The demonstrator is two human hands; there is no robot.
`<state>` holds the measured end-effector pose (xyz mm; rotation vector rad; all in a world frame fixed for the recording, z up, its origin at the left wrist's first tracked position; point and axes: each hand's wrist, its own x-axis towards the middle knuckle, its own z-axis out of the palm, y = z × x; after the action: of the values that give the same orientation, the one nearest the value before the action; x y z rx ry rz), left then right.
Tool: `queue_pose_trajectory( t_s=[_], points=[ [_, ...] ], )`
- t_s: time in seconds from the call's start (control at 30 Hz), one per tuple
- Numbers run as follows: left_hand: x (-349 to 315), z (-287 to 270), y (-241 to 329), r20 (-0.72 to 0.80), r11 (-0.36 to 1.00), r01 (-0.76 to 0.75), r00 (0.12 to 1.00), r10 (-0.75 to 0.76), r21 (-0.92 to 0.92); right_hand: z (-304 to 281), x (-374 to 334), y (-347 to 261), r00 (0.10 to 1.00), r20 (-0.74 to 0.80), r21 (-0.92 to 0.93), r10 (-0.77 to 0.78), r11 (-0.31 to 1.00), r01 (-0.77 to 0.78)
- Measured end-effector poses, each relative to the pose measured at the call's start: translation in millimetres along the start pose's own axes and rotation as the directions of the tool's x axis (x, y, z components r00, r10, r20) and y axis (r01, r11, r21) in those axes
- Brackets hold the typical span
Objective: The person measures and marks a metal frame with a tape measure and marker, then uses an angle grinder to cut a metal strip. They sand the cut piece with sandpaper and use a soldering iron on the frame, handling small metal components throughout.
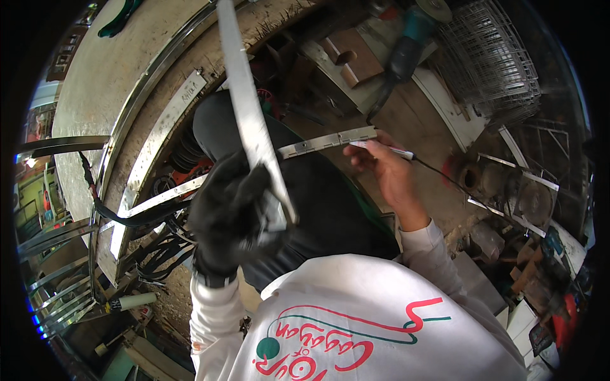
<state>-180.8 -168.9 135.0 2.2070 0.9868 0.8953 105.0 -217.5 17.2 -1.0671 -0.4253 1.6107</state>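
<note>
My left hand (225, 216), in a black glove, is closed around a steel square. Its long flat blade (244, 82) points up and away, and a shiny metal block (272, 214) shows by my palm; motion blurs both a little. A narrow metal strip (327, 141) with small holes and notches crosses over my dark-clad legs, passing behind the glove. My bare right hand (391, 171) pinches a slim white marker pen (400, 152) beside the strip's right end. The fingertips are close to the strip; whether they touch it I cannot tell.
To the left stands a pale curved-edged table (86, 114) with metal strips along it. A teal and black angle grinder (410, 47) lies at the upper right near wire mesh racks (492, 60). Black cables (159, 263) hang at lower left. Clutter fills the right side.
</note>
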Motion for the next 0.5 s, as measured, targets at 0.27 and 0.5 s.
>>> queue_pose_trajectory(
  t_s=[0.27,0.5],
  points=[
    [-11.7,-122.6,40.4,-0.041,0.996,0.083,0.996,-0.081,0.032,-13.8,34.2,-26.7,0.929,-0.214,-0.083,-0.303,0.953,0.292],
    [18.5,-160.4,-69.3,-0.169,0.914,0.384,0.917,-0.361,0.133,53.0,153.9,-112.9,0.884,0.096,-0.197,-0.458,0.862,0.468]
  ],
)
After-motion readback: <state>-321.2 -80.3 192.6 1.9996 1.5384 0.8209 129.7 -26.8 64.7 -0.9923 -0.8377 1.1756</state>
